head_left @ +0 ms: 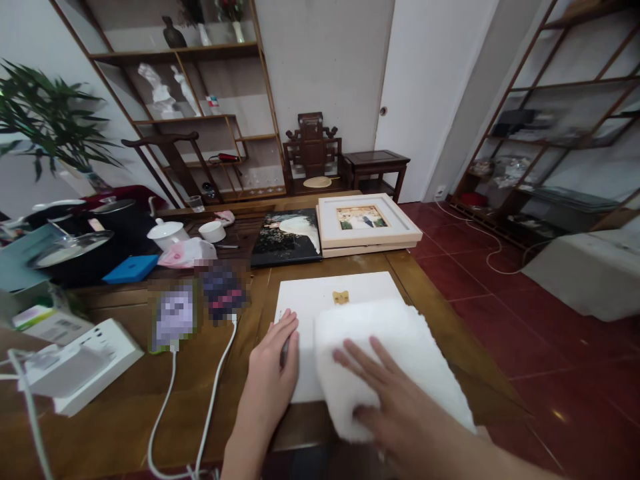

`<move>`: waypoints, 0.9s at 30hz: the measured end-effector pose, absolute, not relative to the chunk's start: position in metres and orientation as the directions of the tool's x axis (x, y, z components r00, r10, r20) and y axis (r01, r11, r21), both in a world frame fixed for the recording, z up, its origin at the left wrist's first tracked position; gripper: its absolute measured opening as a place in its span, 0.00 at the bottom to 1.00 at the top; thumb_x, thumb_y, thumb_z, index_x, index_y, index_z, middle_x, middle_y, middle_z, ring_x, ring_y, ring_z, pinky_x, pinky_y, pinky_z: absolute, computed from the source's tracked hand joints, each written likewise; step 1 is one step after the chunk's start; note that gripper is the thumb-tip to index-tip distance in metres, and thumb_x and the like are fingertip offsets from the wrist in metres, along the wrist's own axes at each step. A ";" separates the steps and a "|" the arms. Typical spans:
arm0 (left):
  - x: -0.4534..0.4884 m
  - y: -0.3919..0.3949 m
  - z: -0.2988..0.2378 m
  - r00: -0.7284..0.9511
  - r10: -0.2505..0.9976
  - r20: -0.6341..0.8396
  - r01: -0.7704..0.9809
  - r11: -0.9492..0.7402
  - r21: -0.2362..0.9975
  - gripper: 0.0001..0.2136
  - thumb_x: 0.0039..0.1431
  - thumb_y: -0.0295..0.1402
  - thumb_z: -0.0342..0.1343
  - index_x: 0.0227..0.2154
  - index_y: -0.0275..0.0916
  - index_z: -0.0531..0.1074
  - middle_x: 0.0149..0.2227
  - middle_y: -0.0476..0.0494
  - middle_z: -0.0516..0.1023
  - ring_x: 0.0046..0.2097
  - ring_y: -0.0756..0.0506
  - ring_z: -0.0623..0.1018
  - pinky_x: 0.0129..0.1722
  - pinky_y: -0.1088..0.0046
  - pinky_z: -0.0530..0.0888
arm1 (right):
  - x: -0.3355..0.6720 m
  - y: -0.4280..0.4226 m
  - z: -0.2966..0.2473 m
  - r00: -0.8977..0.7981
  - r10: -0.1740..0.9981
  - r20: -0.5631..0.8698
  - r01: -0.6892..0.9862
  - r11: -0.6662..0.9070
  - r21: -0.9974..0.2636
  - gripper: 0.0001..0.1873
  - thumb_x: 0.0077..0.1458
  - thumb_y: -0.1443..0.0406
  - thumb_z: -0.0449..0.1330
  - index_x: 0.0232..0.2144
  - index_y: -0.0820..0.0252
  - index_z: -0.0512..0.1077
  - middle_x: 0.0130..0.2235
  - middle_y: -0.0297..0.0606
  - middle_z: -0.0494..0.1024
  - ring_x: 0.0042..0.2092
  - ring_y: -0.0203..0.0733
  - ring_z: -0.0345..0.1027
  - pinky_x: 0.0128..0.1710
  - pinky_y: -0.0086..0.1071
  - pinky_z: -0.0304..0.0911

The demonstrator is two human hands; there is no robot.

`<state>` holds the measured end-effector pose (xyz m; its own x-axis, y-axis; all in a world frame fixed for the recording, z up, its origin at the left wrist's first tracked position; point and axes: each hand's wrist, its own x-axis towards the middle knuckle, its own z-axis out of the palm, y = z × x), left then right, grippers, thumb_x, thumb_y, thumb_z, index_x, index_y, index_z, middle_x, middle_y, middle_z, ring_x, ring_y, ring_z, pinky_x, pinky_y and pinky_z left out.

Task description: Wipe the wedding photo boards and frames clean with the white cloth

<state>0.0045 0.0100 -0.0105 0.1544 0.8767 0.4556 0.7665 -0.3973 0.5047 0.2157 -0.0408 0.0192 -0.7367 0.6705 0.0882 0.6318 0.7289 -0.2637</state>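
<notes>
A flat white board (305, 293) with a small gold, cat-shaped mark lies on the wooden table in front of me. My left hand (275, 350) rests along its left edge, fingers stretched out close together, with a small dark patch between thumb and forefinger that I cannot make out. Over the board's right part spreads a fluffy white towel (420, 350), hanging past the board's near right side. Pressed on top of the towel is my right hand (375, 380), fingers spread and slightly blurred.
Behind the board lie a dark picture panel (270, 250) and stacked pale wooden frames (373, 237). To the left, two white cables run to pixelated items near a white power strip (100, 367). Pots, a blue box (131, 269) and white teaware (167, 233) stand farther back.
</notes>
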 end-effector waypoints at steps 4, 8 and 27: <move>0.004 0.010 -0.010 0.159 0.874 0.459 0.771 -0.401 0.495 0.16 0.61 0.32 0.46 0.43 0.30 0.74 0.50 0.31 0.75 0.53 0.39 0.74 0.54 0.55 0.69 | 0.225 -0.043 0.028 -0.840 0.538 0.067 0.496 0.813 -0.304 0.08 0.53 0.61 0.59 0.34 0.56 0.76 0.64 0.42 0.52 0.65 0.50 0.37 0.63 0.52 0.33; 0.004 0.010 -0.012 0.159 0.873 0.461 0.770 -0.402 0.496 0.15 0.61 0.32 0.46 0.43 0.31 0.74 0.49 0.33 0.76 0.53 0.39 0.74 0.54 0.56 0.70 | 0.238 -0.009 0.039 -0.824 0.559 0.095 0.505 0.800 -0.323 0.14 0.53 0.60 0.57 0.42 0.56 0.73 0.63 0.41 0.58 0.65 0.44 0.40 0.63 0.50 0.29; 0.003 0.010 -0.012 0.146 0.888 0.437 0.769 -0.379 0.514 0.16 0.62 0.33 0.45 0.45 0.32 0.74 0.51 0.34 0.75 0.54 0.40 0.73 0.55 0.57 0.68 | 0.205 -0.010 0.027 -0.803 0.586 0.112 0.564 0.806 -0.177 0.14 0.52 0.62 0.60 0.43 0.52 0.74 0.63 0.43 0.56 0.64 0.64 0.36 0.55 0.70 0.38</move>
